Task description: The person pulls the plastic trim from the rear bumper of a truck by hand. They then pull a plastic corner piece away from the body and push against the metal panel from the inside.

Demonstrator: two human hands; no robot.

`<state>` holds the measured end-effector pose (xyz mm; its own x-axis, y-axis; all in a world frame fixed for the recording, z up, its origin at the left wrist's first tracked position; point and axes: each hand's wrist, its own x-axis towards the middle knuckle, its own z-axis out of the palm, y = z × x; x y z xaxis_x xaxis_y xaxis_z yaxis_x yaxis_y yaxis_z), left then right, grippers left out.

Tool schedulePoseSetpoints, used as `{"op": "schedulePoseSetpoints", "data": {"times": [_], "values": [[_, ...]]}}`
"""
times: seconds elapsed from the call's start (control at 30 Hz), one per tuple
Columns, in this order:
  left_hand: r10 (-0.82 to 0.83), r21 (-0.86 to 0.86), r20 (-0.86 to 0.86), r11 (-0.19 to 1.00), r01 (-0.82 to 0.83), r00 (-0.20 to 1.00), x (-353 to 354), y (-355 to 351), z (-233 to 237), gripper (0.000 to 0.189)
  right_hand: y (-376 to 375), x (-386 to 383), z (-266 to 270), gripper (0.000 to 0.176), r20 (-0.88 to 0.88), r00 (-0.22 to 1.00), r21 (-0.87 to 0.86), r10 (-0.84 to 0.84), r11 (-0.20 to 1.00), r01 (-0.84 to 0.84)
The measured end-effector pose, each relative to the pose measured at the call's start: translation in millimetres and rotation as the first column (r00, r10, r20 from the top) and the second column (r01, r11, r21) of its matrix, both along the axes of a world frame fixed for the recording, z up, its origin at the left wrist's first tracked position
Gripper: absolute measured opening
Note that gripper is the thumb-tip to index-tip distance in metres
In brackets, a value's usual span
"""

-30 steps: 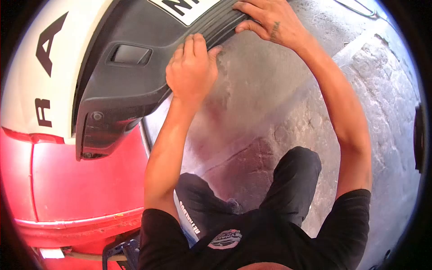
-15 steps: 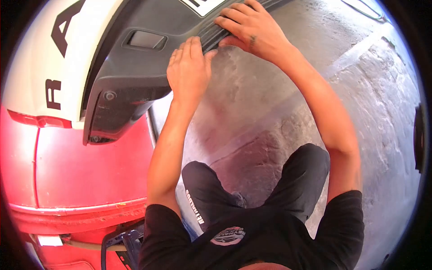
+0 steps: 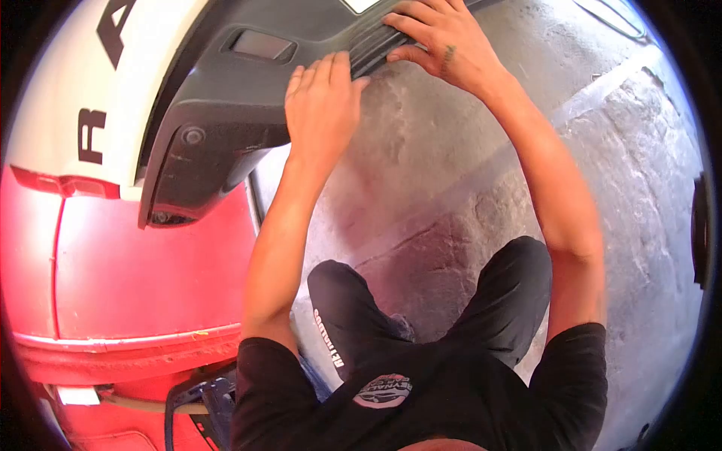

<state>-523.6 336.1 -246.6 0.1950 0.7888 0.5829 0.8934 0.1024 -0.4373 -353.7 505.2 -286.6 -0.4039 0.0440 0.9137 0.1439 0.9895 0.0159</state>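
Observation:
A dark grey plastic vehicle bumper (image 3: 233, 98) spans the top of the head view, with a ribbed strip (image 3: 376, 50) along its outer edge. My left hand (image 3: 323, 113) lies over that edge, its fingers stretched flat on the upper face and its thumb apart near the ribs. Farther along, my right hand (image 3: 455, 49) hooks its fingers over the ribbed strip, with the thumb on the outer side. Between the two hands part of the strip shows. What lies under the palms is hidden.
White bodywork (image 3: 68, 90) with black letters rises at the left. Below it is a red surface (image 3: 150, 270) with a seam. Dark blue metal parts (image 3: 214, 398) lie at the lower left. A worn concrete floor (image 3: 617, 173) spreads on the right, with a cable (image 3: 617, 22) at the top.
The bumper and lettering sit higher in view, and the bumper slightly farther right. Both hands have shifted up and right in the frame, staying on the bumper.

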Motion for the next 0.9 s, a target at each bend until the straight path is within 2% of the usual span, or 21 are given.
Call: {"op": "schedulePoseSetpoints", "data": {"times": [0.03,0.1,0.2,0.3,0.43,0.5,0.57,0.6,0.67,0.8,0.9], "values": [[0.001,0.006,-0.004,1.000,-0.001,1.000,-5,-11,2,0.041,-4,1,1,0.047,0.008,1.000,0.013,-0.013,1.000,0.012],[0.051,0.032,-0.162,0.998,-0.046,0.986,-15,-27,-3,0.043,-10,3,2,0.048,0.019,0.999,0.020,-0.034,0.999,0.033],[0.069,0.098,-0.124,0.994,-0.057,0.990,-11,-18,-11,0.044,-26,-7,6,0.050,0.076,0.995,0.058,-0.059,0.997,0.054],[0.079,0.143,-0.134,0.988,-0.059,0.988,-14,-12,-19,0.043,-29,-18,2,0.052,0.087,0.994,0.003,-0.071,0.997,0.071],[0.073,0.156,-0.152,0.986,-0.049,0.986,-25,-7,-26,0.042,-17,-27,-7,0.047,0.052,0.999,-0.029,0.007,1.000,-0.006],[0.077,0.225,-0.188,0.974,-0.033,0.979,-32,-1,-29,0.041,-2,-41,-2,0.045,0.027,0.999,0.003,0.033,0.999,-0.034],[0.074,0.196,-0.193,0.980,-0.035,0.978,-28,-2,-32,0.039,-6,-37,-11,0.041,0.052,0.999,-0.005,0.003,1.000,-0.003],[0.075,0.189,-0.169,0.981,-0.043,0.983,-25,-2,-30,0.039,-5,-40,-13,0.043,-0.016,1.000,0.016,0.027,1.000,-0.027],[0.048,0.206,-0.152,0.978,-0.015,0.987,-26,-3,-22,0.038,-14,-38,-5,0.044,-0.040,0.999,0.006,0.036,0.999,-0.036],[0.013,0.165,-0.103,0.986,0.004,0.995,-15,-13,-15,0.037,-21,-25,-6,0.048,-0.005,1.000,-0.023,0.019,1.000,-0.019],[-0.051,0.048,-0.061,0.997,0.054,0.997,-20,-31,-6,0.036,-19,-20,-11,0.051,-0.039,0.999,0.032,0.010,0.999,-0.009]]}}
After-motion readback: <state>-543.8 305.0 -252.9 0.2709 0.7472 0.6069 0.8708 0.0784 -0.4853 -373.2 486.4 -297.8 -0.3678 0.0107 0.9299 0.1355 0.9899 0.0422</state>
